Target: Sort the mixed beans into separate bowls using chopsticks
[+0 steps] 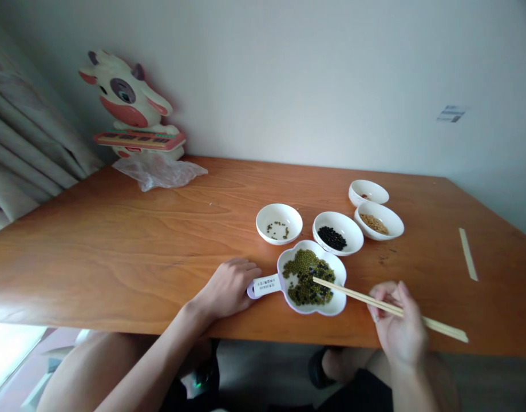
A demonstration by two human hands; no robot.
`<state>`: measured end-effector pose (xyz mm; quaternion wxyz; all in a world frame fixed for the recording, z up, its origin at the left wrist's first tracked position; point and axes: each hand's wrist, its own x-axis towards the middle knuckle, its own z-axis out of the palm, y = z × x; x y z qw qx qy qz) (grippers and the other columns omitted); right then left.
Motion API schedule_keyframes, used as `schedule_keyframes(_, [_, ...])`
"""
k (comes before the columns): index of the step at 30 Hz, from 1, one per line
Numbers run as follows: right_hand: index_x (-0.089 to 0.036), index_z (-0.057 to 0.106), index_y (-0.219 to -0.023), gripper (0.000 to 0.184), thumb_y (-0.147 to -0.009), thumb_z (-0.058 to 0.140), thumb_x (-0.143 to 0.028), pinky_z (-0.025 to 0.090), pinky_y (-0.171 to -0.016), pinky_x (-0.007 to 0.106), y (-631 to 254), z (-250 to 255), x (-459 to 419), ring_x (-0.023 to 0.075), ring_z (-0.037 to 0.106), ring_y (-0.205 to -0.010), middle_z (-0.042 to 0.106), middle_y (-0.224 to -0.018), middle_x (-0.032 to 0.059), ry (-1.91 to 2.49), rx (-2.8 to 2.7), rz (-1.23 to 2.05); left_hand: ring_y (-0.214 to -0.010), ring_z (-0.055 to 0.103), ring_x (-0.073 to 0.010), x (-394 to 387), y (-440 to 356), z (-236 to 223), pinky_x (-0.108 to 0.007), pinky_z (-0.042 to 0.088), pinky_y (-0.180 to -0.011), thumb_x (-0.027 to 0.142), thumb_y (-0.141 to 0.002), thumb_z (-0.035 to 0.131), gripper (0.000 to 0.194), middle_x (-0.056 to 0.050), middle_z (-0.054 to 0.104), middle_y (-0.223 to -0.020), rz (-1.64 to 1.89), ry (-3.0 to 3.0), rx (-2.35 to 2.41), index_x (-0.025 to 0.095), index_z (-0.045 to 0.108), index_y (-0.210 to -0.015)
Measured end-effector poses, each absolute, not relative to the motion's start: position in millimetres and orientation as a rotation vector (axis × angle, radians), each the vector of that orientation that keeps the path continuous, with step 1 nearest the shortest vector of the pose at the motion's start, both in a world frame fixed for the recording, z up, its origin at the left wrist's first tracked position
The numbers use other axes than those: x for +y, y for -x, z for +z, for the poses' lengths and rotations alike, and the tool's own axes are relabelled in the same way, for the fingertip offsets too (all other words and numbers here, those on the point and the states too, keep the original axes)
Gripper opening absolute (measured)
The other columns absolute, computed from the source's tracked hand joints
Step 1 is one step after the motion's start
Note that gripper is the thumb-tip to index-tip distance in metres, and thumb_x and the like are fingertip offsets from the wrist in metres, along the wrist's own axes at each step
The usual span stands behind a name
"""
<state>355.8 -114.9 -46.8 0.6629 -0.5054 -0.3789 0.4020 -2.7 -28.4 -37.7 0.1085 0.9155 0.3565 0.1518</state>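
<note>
Beans (304,264), mostly green, with dark ones (318,270) spread through them, cover much of the shallow white dish (340,265), which sits near the front edge of the tabletop (117,246), right of its middle. Your right hand (400,329) grips a pair of chopsticks (352,293), tips down at the mix; nothing can be made out pinched between them. Your left hand (229,288) lies at the end of the dish's labelled handle (267,285), fingers loosely curled; you cannot tell from this angle whether they close on it.

Behind the dish, toward the tabletop's back edge, you have four white bowls, each with something in it. The leftmost bowl (280,212) carries only a thin scatter of small greenish-brown pieces (287,232). Just right of it, the second bowl (352,236) has a fair heap of black beans (332,238). Nearer the right edge, the third bowl (392,217) has a good layer of tan pieces (374,224), and the rearmost bowl (372,189) just a few brown bits (364,196).

Judging by that, your work looks well under way but unfinished: the kinds lie apart in the bowls, while the dish's load remains mixed. You can see no tan pieces there, though they could be hidden.
</note>
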Motion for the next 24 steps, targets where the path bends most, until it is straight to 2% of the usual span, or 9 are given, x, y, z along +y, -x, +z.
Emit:
schedule_keyframes(6, [-0.021,0.061,-0.066,0.044,-0.097,0.067,-0.053,0.039,-0.044,0.026,-350,-41,-111,0.0103,0.047,-0.048,0.056,-0.064,-0.0019,1.126,-0.75,0.873,-0.075,0.065,-0.0222,-28,3,-42,-0.032,0.042,-0.07,0.019,-0.096,0.064,0.018,-0.004,0.07,-0.079,0.488,-2.668,1.093,0.021,0.061,-0.079])
schedule_keyframes(12, [-0.023,0.055,-0.064,0.047,-0.097,0.066,-0.055,0.035,-0.04,0.028,-348,-37,-105,0.0115,0.043,-0.041,0.052,-0.055,-0.0032,1.113,-0.784,0.885,-0.07,0.062,-0.0203,-32,5,-43,-0.03,0.038,-0.067,0.023,-0.102,0.063,0.027,-0.004,0.067,-0.076,0.57,-2.672,1.137,0.021,0.058,-0.076])
schedule_keyframes(16, [-0.024,0.056,-0.066,0.046,-0.096,0.067,-0.056,0.031,-0.038,0.028,-348,-39,-105,0.0129,0.044,-0.041,0.05,-0.052,-0.0031,1.12,-0.799,0.892,-0.07,0.062,-0.0198,-33,9,-47,-0.031,0.038,-0.068,0.027,-0.109,0.056,0.031,-0.003,0.068,-0.078,0.629,-2.622,1.203,0.021,0.061,-0.079])
schedule_keyframes(24, [-0.022,0.061,-0.066,0.048,-0.096,0.069,-0.058,0.032,-0.041,0.025,-349,-51,-106,0.0104,0.045,-0.043,0.054,-0.055,-0.0018,1.114,-0.753,0.873,-0.071,0.059,-0.0209,-31,15,-53,-0.032,0.038,-0.068,0.02,-0.103,0.06,0.024,-0.003,0.067,-0.078,0.559,-2.667,1.137,0.021,0.061,-0.079])
